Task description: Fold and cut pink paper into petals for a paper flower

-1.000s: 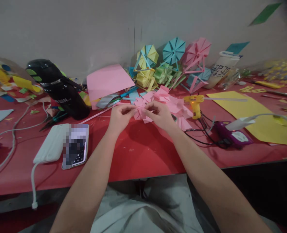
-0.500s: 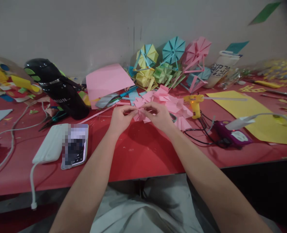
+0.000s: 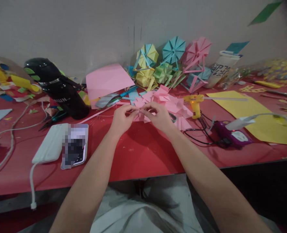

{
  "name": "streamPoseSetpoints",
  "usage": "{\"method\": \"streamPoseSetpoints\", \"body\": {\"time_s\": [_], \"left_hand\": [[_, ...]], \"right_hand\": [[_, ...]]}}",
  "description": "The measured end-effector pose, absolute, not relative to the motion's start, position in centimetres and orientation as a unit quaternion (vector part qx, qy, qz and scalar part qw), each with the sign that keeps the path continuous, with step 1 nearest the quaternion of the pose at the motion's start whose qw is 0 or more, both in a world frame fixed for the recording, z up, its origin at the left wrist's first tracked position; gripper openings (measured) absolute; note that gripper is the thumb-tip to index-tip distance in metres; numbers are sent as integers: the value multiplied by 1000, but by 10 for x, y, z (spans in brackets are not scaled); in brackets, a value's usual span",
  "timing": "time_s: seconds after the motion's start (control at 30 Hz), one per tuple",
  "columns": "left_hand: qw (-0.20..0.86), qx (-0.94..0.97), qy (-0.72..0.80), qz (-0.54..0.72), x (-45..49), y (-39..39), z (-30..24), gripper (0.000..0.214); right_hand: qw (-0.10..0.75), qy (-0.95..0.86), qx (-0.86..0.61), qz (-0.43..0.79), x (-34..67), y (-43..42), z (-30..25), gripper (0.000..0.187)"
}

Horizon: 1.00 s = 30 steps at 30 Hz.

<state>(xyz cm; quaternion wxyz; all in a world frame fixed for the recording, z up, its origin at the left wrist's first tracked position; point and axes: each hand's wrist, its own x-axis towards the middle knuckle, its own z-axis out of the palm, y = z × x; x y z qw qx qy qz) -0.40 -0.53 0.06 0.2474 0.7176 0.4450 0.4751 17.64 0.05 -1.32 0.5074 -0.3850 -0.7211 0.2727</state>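
Over the red table, my left hand [image 3: 124, 117] and my right hand [image 3: 158, 116] meet fingertip to fingertip. Both pinch a small piece of pink paper, mostly hidden by the fingers and hard to tell from the pink behind it. Just beyond them lies a heap of folded pink paper pieces [image 3: 169, 102]. A grey ring-shaped handle or loop [image 3: 173, 117] shows at the heap's edge beside my right hand. To the right of the heap stands a yellow hot glue gun [image 3: 194, 105] with a lit orange light and a glue stick in its back.
Folded paper umbrellas [image 3: 174, 50] lean at the wall. A pink sheet [image 3: 109, 81], a black bottle [image 3: 58, 89], a white power bank [image 3: 51, 142] and a phone [image 3: 75, 145] are left. Rightward are a purple power socket [image 3: 233, 136], yellow paper [image 3: 262, 124] and a cup [image 3: 222, 69].
The fingers have shifted very slightly while still pinching the pink paper, which shows less between them now. Everything else on the table stays where it was.
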Motion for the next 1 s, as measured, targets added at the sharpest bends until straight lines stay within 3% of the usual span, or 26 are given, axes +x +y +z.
{"method": "streamPoseSetpoints", "body": {"time_s": [0.53,0.8,1.0], "left_hand": [[217,744,415,476,-7,-2,-3,10],[292,695,424,503,-10,-2,-1,10],[348,633,438,535,-11,-2,4,22]], "right_hand": [[522,-721,-377,256,176,0,-14,11],[509,-699,-380,330,178,-1,-11,14],[515,-696,-375,332,179,-1,-8,20]]}}
